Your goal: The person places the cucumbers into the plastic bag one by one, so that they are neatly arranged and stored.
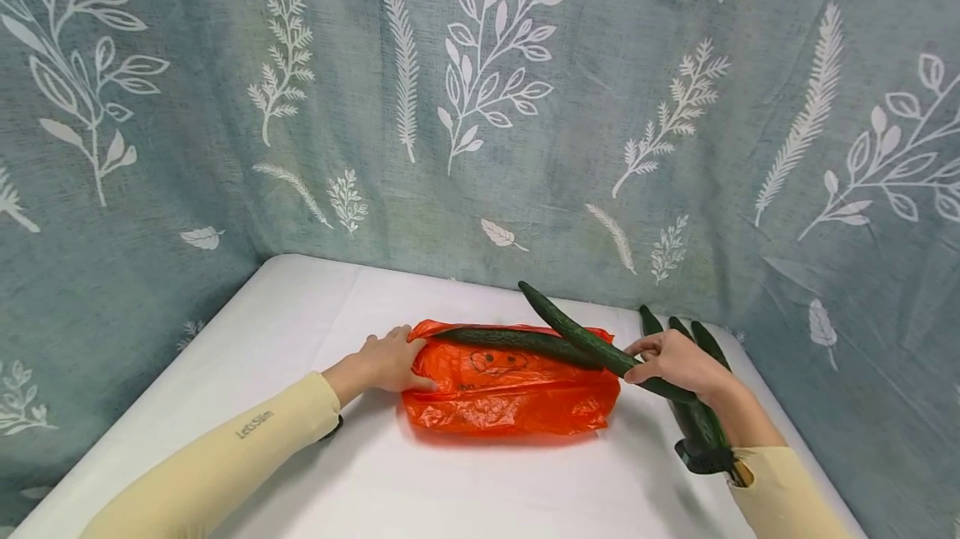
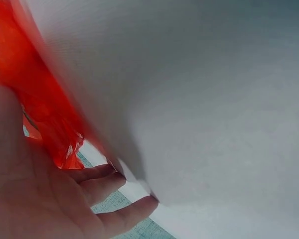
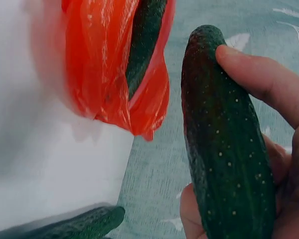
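A red plastic bag lies on its side, its mouth spread lengthwise, with one long cucumber in it. My left hand rests at the bag's left end, thumb over the mouth and fingers along the far side. In the left wrist view those fingers are extended, their tips at the white tabletop. My right hand pinches a second cucumber between thumb and fingers near its near end. That cucumber slants up to the left over the bag's right end in the head view.
More cucumbers lie at the table's right side, partly hidden under my right hand and wrist. The white table is bordered at the back and sides by a green-grey curtain with white leaf prints.
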### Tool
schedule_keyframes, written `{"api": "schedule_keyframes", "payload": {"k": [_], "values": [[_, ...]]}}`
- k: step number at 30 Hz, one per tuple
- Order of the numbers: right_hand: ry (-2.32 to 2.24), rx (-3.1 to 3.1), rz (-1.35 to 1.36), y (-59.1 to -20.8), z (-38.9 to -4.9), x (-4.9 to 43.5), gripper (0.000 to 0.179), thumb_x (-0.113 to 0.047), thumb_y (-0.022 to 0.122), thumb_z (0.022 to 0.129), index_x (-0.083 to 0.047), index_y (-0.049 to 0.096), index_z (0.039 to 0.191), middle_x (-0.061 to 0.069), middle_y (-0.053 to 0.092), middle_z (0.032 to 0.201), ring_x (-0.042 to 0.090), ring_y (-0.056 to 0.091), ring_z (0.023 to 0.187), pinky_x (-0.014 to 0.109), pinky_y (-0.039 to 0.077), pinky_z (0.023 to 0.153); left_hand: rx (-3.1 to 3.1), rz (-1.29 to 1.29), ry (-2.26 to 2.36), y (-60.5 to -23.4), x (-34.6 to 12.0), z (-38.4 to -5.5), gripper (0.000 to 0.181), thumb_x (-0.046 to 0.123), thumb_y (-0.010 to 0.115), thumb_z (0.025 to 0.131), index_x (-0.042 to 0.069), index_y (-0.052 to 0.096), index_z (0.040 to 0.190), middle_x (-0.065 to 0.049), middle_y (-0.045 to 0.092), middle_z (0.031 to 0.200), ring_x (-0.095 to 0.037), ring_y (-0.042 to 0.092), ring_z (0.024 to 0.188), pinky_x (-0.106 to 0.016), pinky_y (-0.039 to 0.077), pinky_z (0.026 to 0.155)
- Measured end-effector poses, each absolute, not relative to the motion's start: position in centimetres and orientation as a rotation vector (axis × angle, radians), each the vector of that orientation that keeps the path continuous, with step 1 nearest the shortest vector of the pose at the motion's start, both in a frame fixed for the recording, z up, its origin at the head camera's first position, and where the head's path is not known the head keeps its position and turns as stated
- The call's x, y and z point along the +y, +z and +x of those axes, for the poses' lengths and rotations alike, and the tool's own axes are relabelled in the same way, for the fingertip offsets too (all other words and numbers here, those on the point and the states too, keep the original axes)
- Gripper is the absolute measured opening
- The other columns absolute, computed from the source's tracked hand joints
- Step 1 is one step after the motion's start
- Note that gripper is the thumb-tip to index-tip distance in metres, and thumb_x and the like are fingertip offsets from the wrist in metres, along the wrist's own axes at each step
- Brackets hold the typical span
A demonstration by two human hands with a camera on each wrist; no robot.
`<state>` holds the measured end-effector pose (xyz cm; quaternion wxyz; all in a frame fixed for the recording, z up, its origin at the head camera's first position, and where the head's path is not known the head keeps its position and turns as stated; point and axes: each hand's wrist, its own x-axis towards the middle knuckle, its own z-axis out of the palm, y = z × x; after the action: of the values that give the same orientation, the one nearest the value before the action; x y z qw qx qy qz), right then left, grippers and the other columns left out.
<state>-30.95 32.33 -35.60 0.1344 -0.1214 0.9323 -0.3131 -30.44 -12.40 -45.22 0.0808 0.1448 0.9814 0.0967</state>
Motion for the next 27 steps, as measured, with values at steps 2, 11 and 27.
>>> {"api": "schedule_keyframes", "payload": {"k": [2, 11, 27], "values": [[-0.905, 2.673, -0.366, -35.7, -31.0, 32.0, 0.048, -0.019, 0.080, 0.081, 0.002, 0.068, 0.123, -0.003, 0.027, 0.061, 0.013, 0.027, 0.058, 0.034, 0.038, 0.067, 2.934, 0.431, 0.285, -45.4, -12.3, -30.4, 0.090, 0.069, 0.067, 0.083, 0.012, 0.048, 0.150, -0.022, 0.037, 0.156, -0.038, 0.036, 0.145, -0.067, 0.033, 0.109], [-0.844, 2.600, -0.474, -35.5, -32.1, 29.8, 0.042, -0.017, 0.083, 0.079, -0.001, 0.073, 0.117, 0.011, 0.069, 0.092, 0.016, 0.057, 0.081, 0.033, 0.045, 0.069, 2.937, 0.414, 0.268, -45.3, -12.2, -30.5, 0.090, 0.070, 0.067, 0.083, 0.013, 0.047, 0.150, -0.022, 0.036, 0.156, -0.038, 0.035, 0.145, -0.067, 0.032, 0.110], [-0.765, 2.439, -0.647, -36.2, -33.6, 26.3, 0.023, -0.012, 0.082, 0.081, -0.005, 0.074, 0.101, -0.003, 0.035, 0.052, 0.010, 0.033, 0.053, 0.034, 0.048, 0.078, 2.939, 0.435, 0.267, -44.7, -12.1, -30.0, 0.088, 0.067, 0.068, 0.084, 0.013, 0.047, 0.150, -0.022, 0.038, 0.155, -0.037, 0.036, 0.145, -0.067, 0.033, 0.108]]}}
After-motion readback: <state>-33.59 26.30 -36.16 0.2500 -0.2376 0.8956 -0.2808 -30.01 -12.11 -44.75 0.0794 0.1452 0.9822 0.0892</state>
